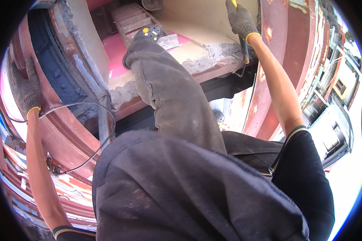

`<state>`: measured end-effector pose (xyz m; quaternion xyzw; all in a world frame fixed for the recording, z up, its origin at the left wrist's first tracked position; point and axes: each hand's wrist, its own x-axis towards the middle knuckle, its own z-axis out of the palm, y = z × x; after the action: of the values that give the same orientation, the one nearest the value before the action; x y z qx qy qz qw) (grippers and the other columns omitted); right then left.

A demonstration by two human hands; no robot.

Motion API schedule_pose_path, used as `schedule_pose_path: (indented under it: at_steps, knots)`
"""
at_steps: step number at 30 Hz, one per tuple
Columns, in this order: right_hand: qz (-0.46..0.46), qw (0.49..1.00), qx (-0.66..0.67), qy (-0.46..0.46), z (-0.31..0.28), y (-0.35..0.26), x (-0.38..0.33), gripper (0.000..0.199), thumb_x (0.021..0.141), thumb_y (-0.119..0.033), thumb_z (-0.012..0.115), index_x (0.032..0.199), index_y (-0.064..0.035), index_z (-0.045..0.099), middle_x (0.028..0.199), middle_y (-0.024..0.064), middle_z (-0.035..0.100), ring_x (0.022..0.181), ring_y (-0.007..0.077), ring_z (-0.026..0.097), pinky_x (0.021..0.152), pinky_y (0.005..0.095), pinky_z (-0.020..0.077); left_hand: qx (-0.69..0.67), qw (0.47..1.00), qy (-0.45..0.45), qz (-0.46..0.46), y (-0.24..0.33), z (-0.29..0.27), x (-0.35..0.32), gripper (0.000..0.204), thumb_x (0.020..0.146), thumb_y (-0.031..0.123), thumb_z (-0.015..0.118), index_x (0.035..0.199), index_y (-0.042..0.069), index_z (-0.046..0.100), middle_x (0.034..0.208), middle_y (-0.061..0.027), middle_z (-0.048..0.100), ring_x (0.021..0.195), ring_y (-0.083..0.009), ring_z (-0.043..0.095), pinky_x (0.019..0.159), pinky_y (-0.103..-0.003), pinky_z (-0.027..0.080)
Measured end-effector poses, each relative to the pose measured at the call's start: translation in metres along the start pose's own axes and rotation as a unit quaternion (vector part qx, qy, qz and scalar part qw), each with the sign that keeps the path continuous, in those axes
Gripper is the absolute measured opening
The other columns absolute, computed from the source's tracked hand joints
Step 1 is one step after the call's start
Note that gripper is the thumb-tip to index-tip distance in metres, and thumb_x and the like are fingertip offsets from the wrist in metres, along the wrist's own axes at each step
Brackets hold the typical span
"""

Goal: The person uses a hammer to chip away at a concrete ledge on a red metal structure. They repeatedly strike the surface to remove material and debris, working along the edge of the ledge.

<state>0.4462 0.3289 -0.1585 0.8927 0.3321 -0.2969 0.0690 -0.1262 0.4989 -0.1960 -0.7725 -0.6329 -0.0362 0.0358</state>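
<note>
My left hand [26, 88], in a dark knit glove with a yellow cuff, lies against a rusty red steel beam [54, 104]. Its thumb and fingers are spread apart over the beam's edge. At the upper right, my right hand [241, 24], gloved alike, is closed round a slim tool. A yellow end [234, 3] pokes out above the fist, and a dark bar below it [244, 50] may be part of the same tool. What kind of tool it is, I cannot tell. Another red steel beam [275, 36] stands beside this hand.
One foot, in a black clog [148, 33], stands on a broken concrete ledge [205, 58]. Gaps open below the ledge and between the left beams. A grey cable [90, 103] loops beside my left arm. Reddish steps [132, 20] lie beyond, and buildings [340, 86] show far right.
</note>
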Motion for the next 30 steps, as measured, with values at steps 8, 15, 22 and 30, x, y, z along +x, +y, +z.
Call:
schedule_pose_path:
  at_steps: [8,15,22,30]
  knots:
    - [0.079,0.919,-0.281,-0.264,0.081,0.208,-0.032,0.053,0.094,-0.049,0.049,0.119,-0.0049,0.064,0.108,0.0157,0.068,0.097,0.0252,0.064,0.085,0.0386,0.0482,-0.028,0.997,0.061,0.030,0.024,-0.001,0.014,0.083,0.090,0.069,0.044,0.147,0.008,0.038,0.146,-0.0181,0.046,0.132,-0.0365,0.047,0.108,-0.045,0.041]
    - [-0.218,0.922,-0.303,-0.105,0.008,0.076,0.033,0.045,0.095,-0.041,0.050,0.094,0.0021,0.062,0.086,0.0256,0.067,0.081,0.0416,0.068,0.069,0.0519,0.0513,-0.024,1.000,0.014,0.001,0.007,0.004,-0.001,0.085,0.089,0.069,0.048,0.145,0.006,0.041,0.143,-0.0188,0.049,0.130,-0.0372,0.049,0.107,-0.044,0.041]
    - [0.081,0.970,-0.196,-0.119,0.066,0.181,-0.041,0.041,0.094,-0.032,0.050,0.118,-0.0006,0.060,0.101,0.0272,0.067,0.091,0.0391,0.067,0.081,0.0493,0.0503,-0.060,0.995,0.051,0.062,0.017,0.005,0.006,0.078,0.092,0.062,0.051,0.143,0.004,0.041,0.139,-0.0217,0.051,0.128,-0.0382,0.050,0.107,-0.042,0.042]
    - [0.023,0.983,-0.050,-0.174,-0.004,0.072,0.022,0.054,0.097,-0.049,0.044,0.104,0.0007,0.063,0.081,0.0212,0.067,0.078,0.0354,0.067,0.070,0.0453,0.0516,-0.019,1.000,0.006,0.007,0.010,-0.010,-0.005,0.080,0.091,0.064,0.049,0.144,0.004,0.040,0.142,-0.0215,0.049,0.130,-0.0379,0.048,0.110,-0.041,0.039]
